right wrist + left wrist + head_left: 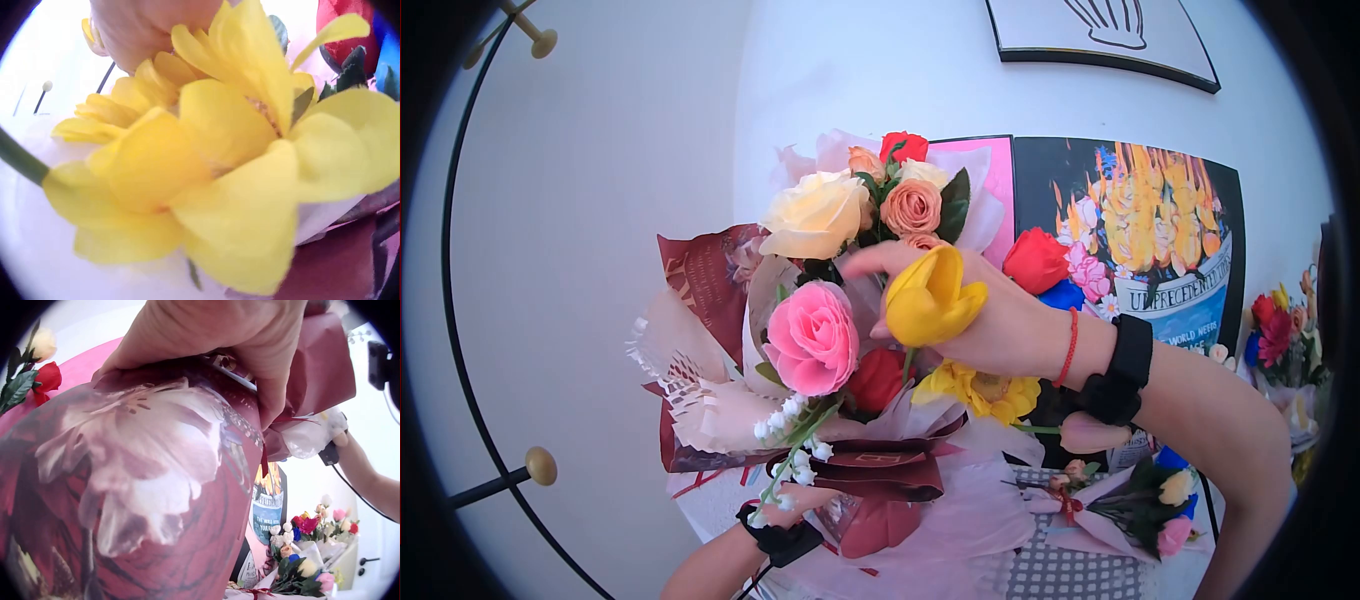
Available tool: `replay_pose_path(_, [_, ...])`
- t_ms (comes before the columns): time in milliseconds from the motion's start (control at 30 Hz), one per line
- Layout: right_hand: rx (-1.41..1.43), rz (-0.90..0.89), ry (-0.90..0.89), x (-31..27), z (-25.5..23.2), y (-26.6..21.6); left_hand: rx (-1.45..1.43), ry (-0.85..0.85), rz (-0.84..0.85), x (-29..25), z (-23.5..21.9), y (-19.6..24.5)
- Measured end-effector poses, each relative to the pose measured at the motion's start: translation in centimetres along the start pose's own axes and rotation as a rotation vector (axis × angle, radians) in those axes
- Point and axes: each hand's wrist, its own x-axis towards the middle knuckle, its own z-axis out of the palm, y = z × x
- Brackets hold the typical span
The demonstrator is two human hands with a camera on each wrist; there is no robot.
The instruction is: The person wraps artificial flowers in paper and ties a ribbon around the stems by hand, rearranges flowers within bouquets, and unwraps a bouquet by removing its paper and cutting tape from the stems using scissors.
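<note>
A large bouquet stands upright, wrapped in dark red printed paper (pixel 250 469) and pale tissue. My left hand (pixel 219 331) grips its wrapping low down, with fingers and thumb round the paper. My right hand (pixel 1015 320) reaches in from the right among the blooms, one digit stretched left below a cream rose (pixel 815 213). A yellow tulip (pixel 935 300) overlaps this hand, and most of its fingers are hidden; I cannot tell whether they hold a stem. Beside it is a pink rose (pixel 812 338). Yellow open flowers (pixel 237 181) lie close under the right wrist.
A small wrapped bunch (pixel 1135 510) lies on the table at right, over a checked cloth (pixel 1040 555). Another bouquet (pixel 1288 345) stands at the far right. A dark poster (pixel 1135 180) leans behind the flowers. A black metal rack (pixel 447 240) with wooden knobs rises at left.
</note>
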Motion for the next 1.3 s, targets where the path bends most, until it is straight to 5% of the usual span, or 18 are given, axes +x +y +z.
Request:
replay_pose_path(67, [0.009, -0.004, 0.031, 0.5, -0.1, -0.2, 0.007, 0.007, -0.002, 0.0, -0.1, 0.1])
replay_pose_path(133, [-0.144, -0.268, 0.011, 1.0, 0.1, 0.5, 0.013, 0.014, -0.008, -0.5, -0.5, -0.3])
replay_pose_path(267, [-0.335, -0.315, -0.009, 1.6, 1.3, 2.4, 0.027, 0.031, -0.014, -0.1, 0.3, -0.1])
replay_pose_path(467, [-0.366, -0.297, -0.072, 1.8, 2.4, 3.4, 0.048, 0.046, -0.02, -0.4, -0.8, 0.0])
replay_pose_path(633, [-0.412, 0.032, -0.295, 2.6, 2.0, 1.0, 0.067, 0.039, -0.02, 0.2, -0.5, 0.4])
replay_pose_path(667, [-0.413, 0.033, -0.294, 2.5, 2.0, 1.7, 0.071, 0.04, -0.019, -0.3, -0.7, 0.0])
replay_pose_path(733, [-0.282, -0.239, -0.21, 2.5, 1.9, 2.8, 0.081, 0.044, -0.015, 0.3, -0.7, 0.6])
replay_pose_path(833, [0.014, -0.133, -0.274, 2.2, -0.7, 0.9, 0.094, 0.055, -0.009, 1.9, -0.2, 2.1])
replay_pose_path(1033, [-0.22, -0.027, -0.079, 0.8, -3.9, -0.2, 0.121, 0.044, -0.006, 3.2, 1.1, 3.0])
replay_pose_path(1100, [-0.228, 0.102, -0.206, -0.3, -4.5, 0.0, 0.13, 0.034, -0.008, 2.9, 1.1, 3.0])
replay_pose_path(1300, [-0.49, 0.067, -0.324, -2.8, -4.4, 0.8, 0.099, 0.053, 0.033, 3.6, 0.2, -0.1])
